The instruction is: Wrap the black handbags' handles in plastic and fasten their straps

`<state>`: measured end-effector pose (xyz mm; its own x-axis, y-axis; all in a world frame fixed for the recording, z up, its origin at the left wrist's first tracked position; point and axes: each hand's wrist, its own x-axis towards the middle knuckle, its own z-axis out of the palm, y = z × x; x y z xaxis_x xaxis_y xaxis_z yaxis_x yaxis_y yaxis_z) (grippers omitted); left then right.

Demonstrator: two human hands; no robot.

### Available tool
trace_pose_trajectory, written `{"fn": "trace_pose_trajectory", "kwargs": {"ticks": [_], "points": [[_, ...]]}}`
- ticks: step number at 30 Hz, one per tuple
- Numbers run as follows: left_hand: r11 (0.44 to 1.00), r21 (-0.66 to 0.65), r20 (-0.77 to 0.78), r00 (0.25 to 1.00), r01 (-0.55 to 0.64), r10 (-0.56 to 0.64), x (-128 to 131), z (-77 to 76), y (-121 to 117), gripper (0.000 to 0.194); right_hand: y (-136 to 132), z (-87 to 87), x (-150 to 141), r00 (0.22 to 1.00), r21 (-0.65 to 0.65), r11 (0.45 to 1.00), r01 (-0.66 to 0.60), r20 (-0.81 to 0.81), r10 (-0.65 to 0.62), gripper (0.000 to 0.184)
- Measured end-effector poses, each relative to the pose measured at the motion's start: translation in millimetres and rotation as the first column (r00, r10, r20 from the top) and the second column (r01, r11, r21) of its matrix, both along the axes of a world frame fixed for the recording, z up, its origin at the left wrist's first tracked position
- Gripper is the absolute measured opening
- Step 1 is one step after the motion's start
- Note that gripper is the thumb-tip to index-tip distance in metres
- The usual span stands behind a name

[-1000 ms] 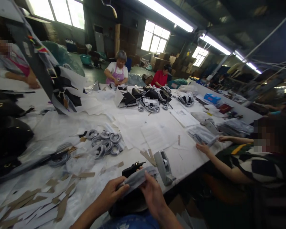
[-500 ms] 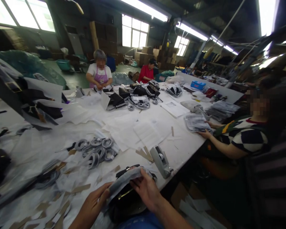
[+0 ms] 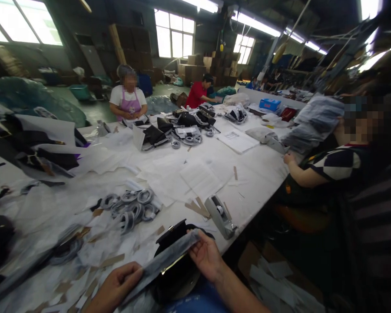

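A strap sheathed in pale translucent wrapping [image 3: 169, 257] runs straight and slanting between my two hands. My left hand [image 3: 121, 281] pinches its lower left part, while the upper right end lies between the thumb and fingers of my right hand [image 3: 207, 256]. Beneath the strap sits a black handbag [image 3: 176, 282] with a gold-coloured metal edge, close to my body at the table's edge. Its black flap [image 3: 171, 232] sticks up behind the strap. A grey tape dispenser [image 3: 220, 217] stands just beyond my right hand.
Several coiled wrapped straps [image 3: 135, 208] lie left of centre, near cardboard scraps [image 3: 112, 260]. White paper sheets [image 3: 200, 176] cover the middle. Black bags [image 3: 189, 121] are heaped farther back. At right, a co-worker [image 3: 332, 163] holds up a plastic-wrapped bundle [image 3: 319, 111].
The strap was bowed and is now stretched straight. My left hand has moved left and down along with it. The co-worker at right has raised a wrapped bundle off the table.
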<state>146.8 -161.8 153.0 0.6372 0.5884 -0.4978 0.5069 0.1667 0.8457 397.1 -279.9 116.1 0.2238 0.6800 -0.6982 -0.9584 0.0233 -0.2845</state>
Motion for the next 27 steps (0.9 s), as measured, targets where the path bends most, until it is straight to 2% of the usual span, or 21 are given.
{"fn": "trace_pose_trajectory", "kwargs": {"ticks": [4, 6, 8, 11, 14, 17, 20, 24, 25, 27], "points": [[0.989, -0.126, 0.191, 0.976, -0.08, 0.104, -5, 24.9, -15, 0.048, 31, 27.9, 13, 0.99, 0.081, 0.991, -0.105, 0.104, 0.096, 0.022], [0.977, -0.167, 0.255, 0.952, -0.131, 0.171, -2, 35.8, -22, 0.056, 53, 44.0, 23, 0.973, 0.122, 0.975, -0.184, 0.167, 0.162, 0.031], [0.969, -0.209, 0.313, 0.929, -0.134, 0.196, 6, 41.1, -27, 0.063, 75, 54.1, 33, 0.946, 0.139, 0.956, -0.259, 0.237, 0.222, 0.038], [0.966, -0.228, 0.385, 0.9, -0.12, 0.203, 29, 36.1, -29, 0.053, 101, 52.9, 41, 0.887, 0.106, 0.93, -0.352, 0.354, 0.295, 0.044], [0.932, -0.252, 0.397, 0.85, -0.261, 0.345, 62, 20.4, -28, 0.045, 108, 39.2, 40, 0.796, 0.024, 0.896, -0.444, 0.47, 0.382, 0.045], [0.867, -0.295, 0.396, 0.775, -0.401, 0.493, 88, 4.2, -26, 0.053, 96, 28.1, 37, 0.666, -0.064, 0.86, -0.507, 0.604, 0.438, 0.047], [0.869, -0.254, 0.376, 0.784, -0.424, 0.493, 96, -7.4, -26, 0.056, 76, 26.6, 38, 0.488, -0.132, 0.808, -0.574, 0.737, 0.467, 0.044], [0.905, -0.077, 0.327, 0.847, -0.418, 0.419, 88, -24.8, -32, 0.044, 53, 25.4, 46, 0.258, -0.196, 0.662, -0.723, 0.813, 0.522, 0.027], [0.906, -0.045, 0.309, 0.856, -0.422, 0.414, 87, -30.7, -34, 0.042, 48, 22.2, 48, 0.186, -0.225, 0.62, -0.752, 0.83, 0.526, 0.026], [0.895, 0.004, 0.258, 0.865, -0.447, 0.431, 86, -43.8, -41, 0.037, 42, 11.6, 50, -0.012, -0.308, 0.52, -0.797, 0.868, 0.496, 0.032]]}}
